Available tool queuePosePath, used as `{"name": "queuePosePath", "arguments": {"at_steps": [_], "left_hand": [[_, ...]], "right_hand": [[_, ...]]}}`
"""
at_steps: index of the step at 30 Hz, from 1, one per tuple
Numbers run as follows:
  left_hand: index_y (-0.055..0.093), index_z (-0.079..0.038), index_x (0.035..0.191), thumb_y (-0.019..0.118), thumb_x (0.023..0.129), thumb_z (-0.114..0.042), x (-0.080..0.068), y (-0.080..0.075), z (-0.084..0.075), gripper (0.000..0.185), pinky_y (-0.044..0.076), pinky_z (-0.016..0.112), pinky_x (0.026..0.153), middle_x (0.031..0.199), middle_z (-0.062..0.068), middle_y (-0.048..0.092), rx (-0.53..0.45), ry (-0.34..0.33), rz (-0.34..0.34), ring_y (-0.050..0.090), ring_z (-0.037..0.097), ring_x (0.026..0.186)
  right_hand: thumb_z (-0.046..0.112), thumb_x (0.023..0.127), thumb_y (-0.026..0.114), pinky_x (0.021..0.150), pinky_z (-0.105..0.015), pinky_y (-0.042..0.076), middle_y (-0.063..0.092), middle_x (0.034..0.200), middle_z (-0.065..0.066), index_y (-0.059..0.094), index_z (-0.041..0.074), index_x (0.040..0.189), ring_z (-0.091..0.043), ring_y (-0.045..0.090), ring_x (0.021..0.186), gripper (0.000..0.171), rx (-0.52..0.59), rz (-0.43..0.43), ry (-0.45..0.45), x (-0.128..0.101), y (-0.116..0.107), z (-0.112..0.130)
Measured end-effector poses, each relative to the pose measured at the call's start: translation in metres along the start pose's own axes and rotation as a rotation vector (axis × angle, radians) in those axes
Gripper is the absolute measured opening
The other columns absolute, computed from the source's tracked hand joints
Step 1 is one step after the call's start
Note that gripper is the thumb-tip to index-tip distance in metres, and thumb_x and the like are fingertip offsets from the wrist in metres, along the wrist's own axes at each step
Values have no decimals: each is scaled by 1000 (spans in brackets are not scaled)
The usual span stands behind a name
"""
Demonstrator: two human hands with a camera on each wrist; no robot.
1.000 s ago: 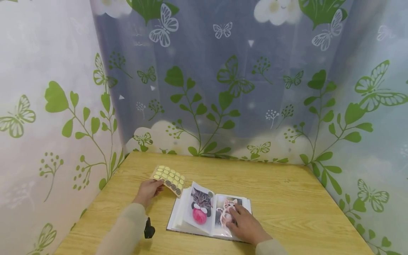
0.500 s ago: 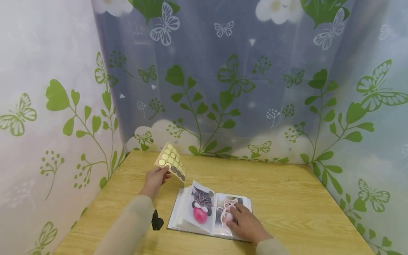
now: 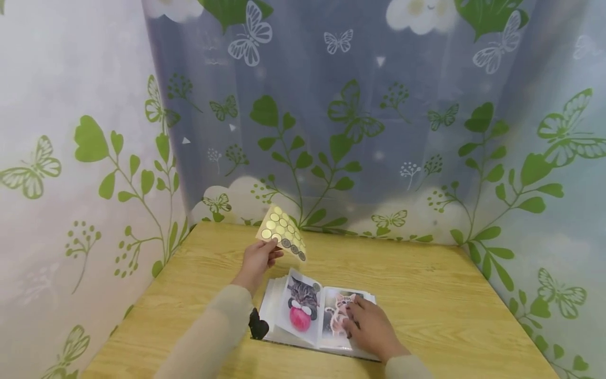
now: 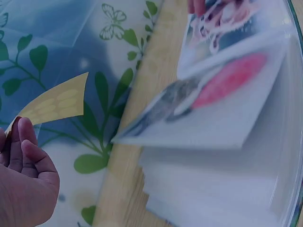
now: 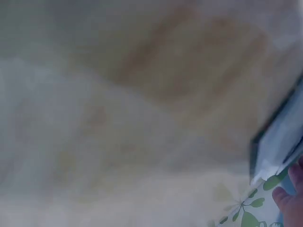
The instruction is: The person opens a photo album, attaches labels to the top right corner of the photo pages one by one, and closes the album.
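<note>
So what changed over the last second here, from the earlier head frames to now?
The left hand lifted the sticker sheet off the table, up and to the right, over the photo album; it still pinches the sheet's corner. The right hand stayed pressing on the album's right page, and the album remained open.

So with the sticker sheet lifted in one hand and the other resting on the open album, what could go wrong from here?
1. The left hand pinches the yellow sheet of round stickers by one corner only, held in the air above the light wooden table; the sheet bends and might slip.
2. The left page of the open photo album with kitten pictures stands raised and unheld; it could flip over.
3. The right hand rests flat on the right page; lifting it may let the album shift.
</note>
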State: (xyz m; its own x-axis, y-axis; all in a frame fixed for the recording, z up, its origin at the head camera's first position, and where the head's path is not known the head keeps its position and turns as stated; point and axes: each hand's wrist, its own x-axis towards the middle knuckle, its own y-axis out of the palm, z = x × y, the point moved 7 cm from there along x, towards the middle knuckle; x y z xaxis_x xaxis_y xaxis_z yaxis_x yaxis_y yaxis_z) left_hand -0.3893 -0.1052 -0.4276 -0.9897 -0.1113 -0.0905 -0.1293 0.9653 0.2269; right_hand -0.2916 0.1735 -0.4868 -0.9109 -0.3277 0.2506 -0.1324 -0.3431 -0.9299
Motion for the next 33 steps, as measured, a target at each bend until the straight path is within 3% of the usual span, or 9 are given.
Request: {"name": "queuePosePath", "arguments": {"at_steps": [9,18,28,33], "left_hand": [[63,4,104,61,99,-12,-13,40,21,17,48,21,63,85,8,70,-83,-57,24,65,10,72],[64,3,103,61,98,-11,-32,69,44,16,49,23,66,90,12,74,-50,-84,68,68,11,76],[66,1,105,62,98,-17,-45,92,68,19,52,28,74,96,10,75,-42,-109,146,70,13,83],[67,1,110,59,100,-17,-51,100,74,22,54,31,80,106,13,73,-35,-108,202,71,19,94]], "right_hand": [[27,97,64,101,-58,43,54,137,-25,62,1,130,-41,54,123,42,-17,-105,80,30,-28,0],[27,98,63,101,-57,43,55,136,-22,67,3,125,-40,53,124,36,149,-189,181,57,-55,16],[29,93,70,95,-55,48,62,126,-19,76,8,107,-37,61,113,26,184,-296,198,66,-53,34],[36,93,69,98,-56,46,61,128,-21,77,8,104,-40,58,117,31,209,-288,258,63,-48,30]]}}
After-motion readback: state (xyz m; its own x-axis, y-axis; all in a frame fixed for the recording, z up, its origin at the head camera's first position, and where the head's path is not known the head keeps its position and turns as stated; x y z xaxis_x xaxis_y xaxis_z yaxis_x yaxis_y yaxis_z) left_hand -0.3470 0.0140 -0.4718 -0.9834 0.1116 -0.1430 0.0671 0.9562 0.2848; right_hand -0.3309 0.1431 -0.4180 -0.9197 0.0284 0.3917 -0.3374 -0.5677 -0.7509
